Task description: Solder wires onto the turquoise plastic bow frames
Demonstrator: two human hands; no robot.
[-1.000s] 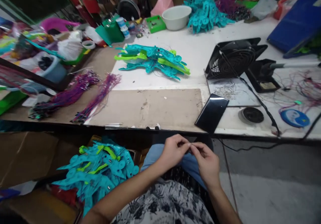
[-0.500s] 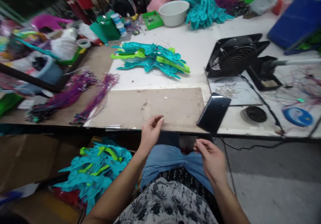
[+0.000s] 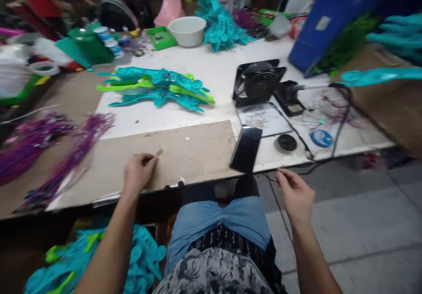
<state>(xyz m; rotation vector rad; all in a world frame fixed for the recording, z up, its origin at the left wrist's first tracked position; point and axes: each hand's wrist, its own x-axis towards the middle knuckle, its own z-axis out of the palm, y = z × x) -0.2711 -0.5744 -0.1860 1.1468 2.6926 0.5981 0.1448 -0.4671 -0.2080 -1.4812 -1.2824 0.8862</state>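
A right hand hangs just off the bench, a left hand over the tan board, both grips narrow and anything held too blurred to tell. Beyond the right hand, a glossy black slab lies at the edge, where a knock could drop it

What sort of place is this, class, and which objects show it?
Probably a small electronics assembly workshop: a soldering iron sits in its stand near a black fan, and bundled purple wires lie on the worktable.
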